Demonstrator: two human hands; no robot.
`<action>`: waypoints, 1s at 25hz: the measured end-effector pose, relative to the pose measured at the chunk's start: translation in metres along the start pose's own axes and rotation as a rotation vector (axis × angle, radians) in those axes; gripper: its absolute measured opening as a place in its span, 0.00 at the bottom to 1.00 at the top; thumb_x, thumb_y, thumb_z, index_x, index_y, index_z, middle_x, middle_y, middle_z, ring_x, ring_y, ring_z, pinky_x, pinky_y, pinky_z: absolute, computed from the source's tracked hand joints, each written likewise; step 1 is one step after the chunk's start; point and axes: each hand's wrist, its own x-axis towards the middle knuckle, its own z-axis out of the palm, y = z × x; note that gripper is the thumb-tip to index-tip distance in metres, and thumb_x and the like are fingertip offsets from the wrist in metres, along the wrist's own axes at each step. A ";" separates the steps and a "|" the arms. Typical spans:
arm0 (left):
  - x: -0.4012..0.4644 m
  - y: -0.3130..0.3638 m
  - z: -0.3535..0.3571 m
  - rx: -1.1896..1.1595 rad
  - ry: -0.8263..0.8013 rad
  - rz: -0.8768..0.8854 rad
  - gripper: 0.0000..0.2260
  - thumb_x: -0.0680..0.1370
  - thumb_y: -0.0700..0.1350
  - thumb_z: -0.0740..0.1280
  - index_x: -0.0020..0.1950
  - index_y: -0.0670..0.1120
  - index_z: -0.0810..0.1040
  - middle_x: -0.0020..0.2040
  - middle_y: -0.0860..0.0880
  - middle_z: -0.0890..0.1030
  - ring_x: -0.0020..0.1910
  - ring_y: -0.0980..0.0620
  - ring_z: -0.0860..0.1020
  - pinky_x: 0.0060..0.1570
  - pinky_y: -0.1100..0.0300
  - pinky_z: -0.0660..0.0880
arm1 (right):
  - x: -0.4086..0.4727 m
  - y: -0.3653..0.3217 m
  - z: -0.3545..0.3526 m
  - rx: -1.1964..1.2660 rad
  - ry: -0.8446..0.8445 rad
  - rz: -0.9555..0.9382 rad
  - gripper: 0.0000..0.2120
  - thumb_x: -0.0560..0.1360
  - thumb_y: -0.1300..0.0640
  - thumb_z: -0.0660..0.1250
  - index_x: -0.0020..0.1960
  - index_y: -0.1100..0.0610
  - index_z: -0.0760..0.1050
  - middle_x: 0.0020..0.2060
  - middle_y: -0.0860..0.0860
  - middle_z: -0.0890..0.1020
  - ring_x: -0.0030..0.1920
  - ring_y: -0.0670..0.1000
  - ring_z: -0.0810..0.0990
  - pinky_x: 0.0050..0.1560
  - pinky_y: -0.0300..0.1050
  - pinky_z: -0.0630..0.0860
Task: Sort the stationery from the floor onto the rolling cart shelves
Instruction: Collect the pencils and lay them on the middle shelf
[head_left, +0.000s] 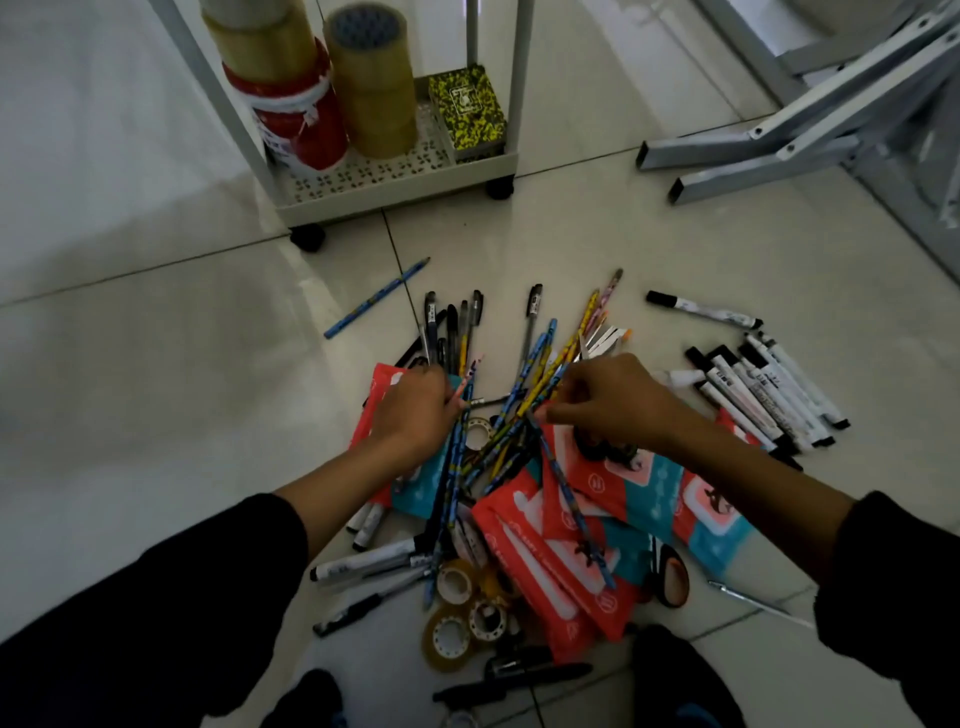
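**Gathering the pencils from the pile**

At the centre of the frame we have both hands down in the stationery pile on the tiled floor. Our left hand curls round a few patterned pencils near their upper ends, and our right hand pinches another of the same bundle, though the dim light leaves the exact fingers hard to read. White markers lie at the right, small tape rolls near the lower middle, and coral packets sit under the pencils.

The rolling cart, upper left of centre, already carries big tape rolls and a yellow box on its bottom shelf.

To do this well, we judge we should square the pencils into one bundle, lift them free of the packets, and fetch the stray blue pencil lying apart at the left.
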 end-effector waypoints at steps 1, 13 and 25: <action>0.001 0.002 0.000 -0.011 -0.008 -0.012 0.11 0.79 0.48 0.64 0.49 0.40 0.75 0.47 0.41 0.78 0.45 0.44 0.76 0.37 0.56 0.67 | -0.002 -0.002 0.006 -0.027 -0.015 -0.004 0.17 0.70 0.43 0.72 0.40 0.57 0.75 0.34 0.51 0.79 0.36 0.50 0.77 0.35 0.43 0.73; 0.051 0.075 -0.002 -0.313 -0.179 -0.088 0.20 0.78 0.56 0.63 0.59 0.40 0.71 0.55 0.40 0.77 0.52 0.43 0.75 0.41 0.57 0.68 | -0.012 0.006 0.024 0.092 0.092 0.150 0.13 0.71 0.51 0.69 0.36 0.61 0.77 0.32 0.56 0.81 0.34 0.52 0.79 0.34 0.46 0.74; 0.054 0.067 0.024 -0.111 -0.286 -0.048 0.17 0.76 0.54 0.67 0.49 0.39 0.77 0.40 0.45 0.75 0.42 0.46 0.76 0.35 0.60 0.67 | -0.009 0.028 0.003 0.652 0.251 0.382 0.14 0.78 0.52 0.58 0.39 0.59 0.74 0.32 0.56 0.81 0.31 0.52 0.78 0.28 0.39 0.71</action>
